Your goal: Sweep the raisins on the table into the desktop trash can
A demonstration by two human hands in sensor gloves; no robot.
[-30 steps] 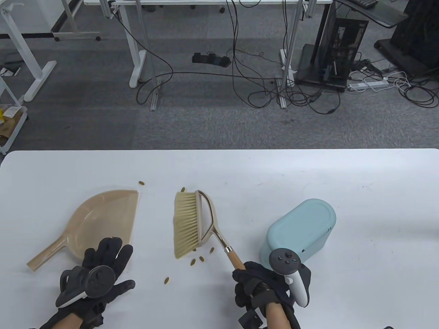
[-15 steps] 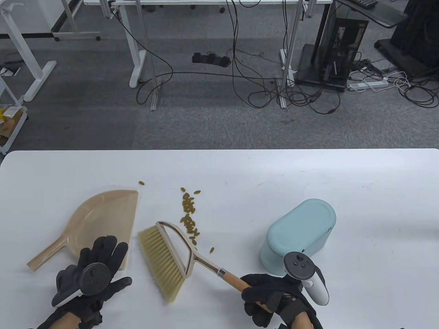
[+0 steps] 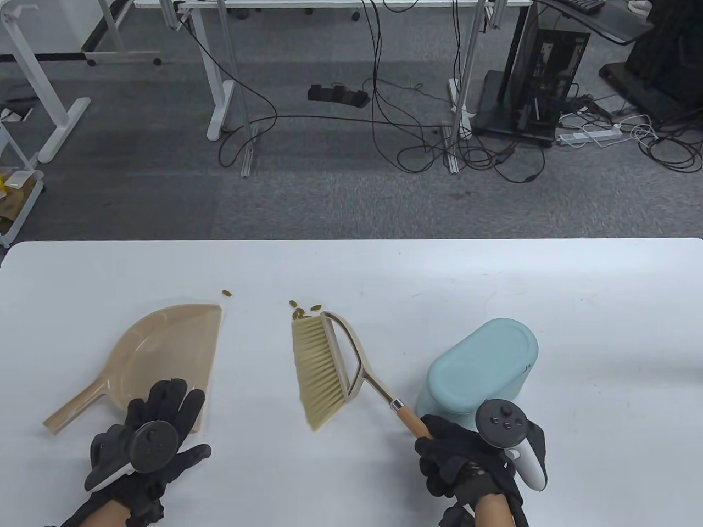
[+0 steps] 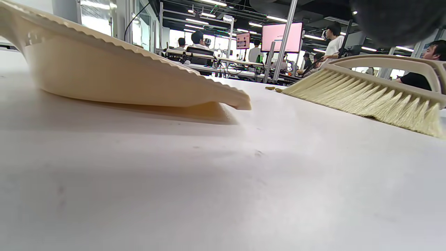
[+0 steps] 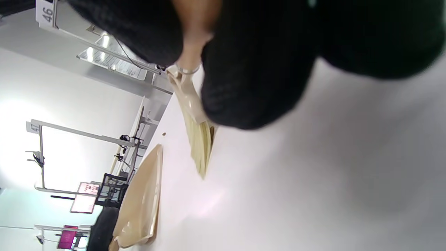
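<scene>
The right hand (image 3: 464, 461) is clenched around the wooden handle of the brush (image 3: 324, 368), gripping it near the end, with the handle running up toward 10 o'clock from the fist. The brush head lies near the middle of the table (image 3: 576, 384), its bristles pointing toward 8 o'clock; in the left wrist view the bristle tips sit low on the tabletop.

The left hand (image 3: 151, 439) lies released and flat, fingers spread. Its fingertips (image 3: 173, 392) rest on the near corner of the dustpan (image 3: 165, 351), which lies flat on the table at 9 o'clock from the brush, mouth facing the brush and handle pointing toward 8 o'clock.

A few raisins (image 3: 302, 310) show at the 12 o'clock end of the brush head, touching or just beside the bristles. One lone raisin (image 3: 226, 293) lies at 12 o'clock from the dustpan's far corner.

The trash can (image 3: 478, 368), pale blue, stands at 3 o'clock from the brush, just beyond the right hand, its lid shut.
</scene>
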